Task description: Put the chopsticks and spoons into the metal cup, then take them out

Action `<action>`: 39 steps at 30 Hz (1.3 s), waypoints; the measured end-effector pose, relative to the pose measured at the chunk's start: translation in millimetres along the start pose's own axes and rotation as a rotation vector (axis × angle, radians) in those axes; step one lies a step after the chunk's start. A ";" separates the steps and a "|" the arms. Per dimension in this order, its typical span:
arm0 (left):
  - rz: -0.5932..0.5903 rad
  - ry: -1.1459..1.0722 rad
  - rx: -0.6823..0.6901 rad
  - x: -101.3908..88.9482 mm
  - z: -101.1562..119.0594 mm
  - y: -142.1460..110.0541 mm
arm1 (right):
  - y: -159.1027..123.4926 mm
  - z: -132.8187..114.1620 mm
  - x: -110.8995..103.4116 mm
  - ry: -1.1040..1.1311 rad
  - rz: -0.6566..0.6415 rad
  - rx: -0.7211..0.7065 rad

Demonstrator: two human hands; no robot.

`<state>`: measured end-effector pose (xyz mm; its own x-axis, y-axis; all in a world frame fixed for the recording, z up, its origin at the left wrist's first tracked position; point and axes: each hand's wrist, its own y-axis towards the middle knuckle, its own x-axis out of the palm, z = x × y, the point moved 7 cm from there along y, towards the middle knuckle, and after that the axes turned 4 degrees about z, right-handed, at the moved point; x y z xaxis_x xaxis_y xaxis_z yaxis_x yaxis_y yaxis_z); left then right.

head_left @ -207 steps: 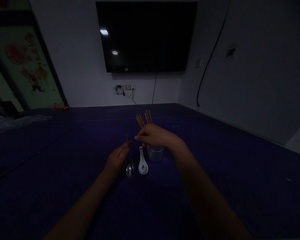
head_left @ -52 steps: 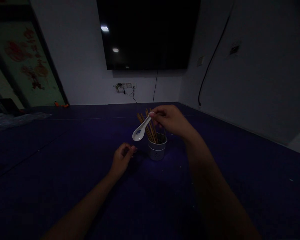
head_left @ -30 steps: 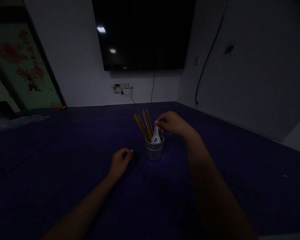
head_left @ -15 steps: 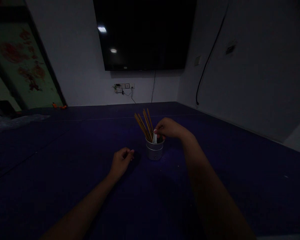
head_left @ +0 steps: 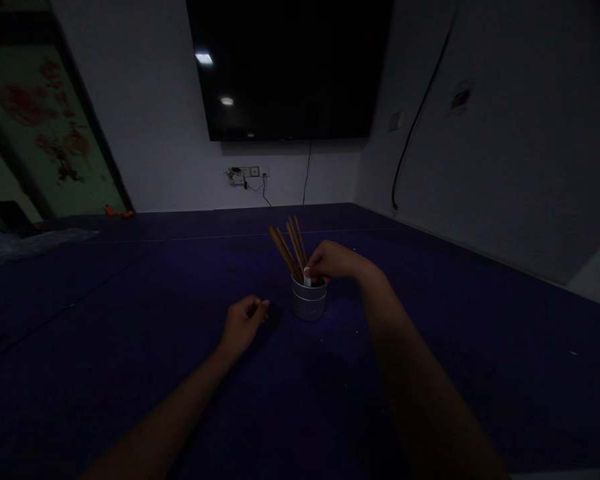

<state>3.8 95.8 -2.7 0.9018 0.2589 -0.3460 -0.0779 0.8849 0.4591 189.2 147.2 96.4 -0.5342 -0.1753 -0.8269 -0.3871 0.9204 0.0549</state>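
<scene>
A silver metal cup stands upright on the dark blue surface, with several brown wooden chopsticks leaning to the left in it. My right hand reaches over the cup's rim from the right. Its thumb and fingers are closed on the top of a white spoon; the lower part is hidden inside the cup. My left hand rests on the surface to the left of the cup, apart from it. Its fingers are loosely curled in, and nothing shows in them.
A large black television hangs on the back wall above sockets and cables. Crumpled clear plastic lies at the far left, and small orange things sit near the door panel. A black cable runs down the right wall.
My right hand has moved slightly down and left, and the white spoon has sunk deeper into the cup. My left hand has stayed where it was.
</scene>
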 end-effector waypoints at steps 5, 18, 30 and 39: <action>0.000 0.010 0.004 0.1 -1.4 0.0 | -1.0 -1.5 -0.1 0.039 0.008 0.005; -0.010 -0.015 -0.012 3.4 -1.2 -0.8 | -2.7 -10.9 7.9 0.073 -0.054 -0.062; -0.023 0.034 0.042 -7.0 6.6 -2.5 | -50.7 -7.4 -82.4 0.238 0.896 -0.059; 0.008 0.085 0.078 -16.8 13.4 -9.1 | -48.6 60.7 35.6 0.584 0.410 0.004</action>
<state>-5.0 78.2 9.9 0.8617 0.3004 -0.4088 -0.0483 0.8507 0.5234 234.7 117.4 30.2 -0.9518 0.0275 -0.3054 -0.0667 0.9536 0.2938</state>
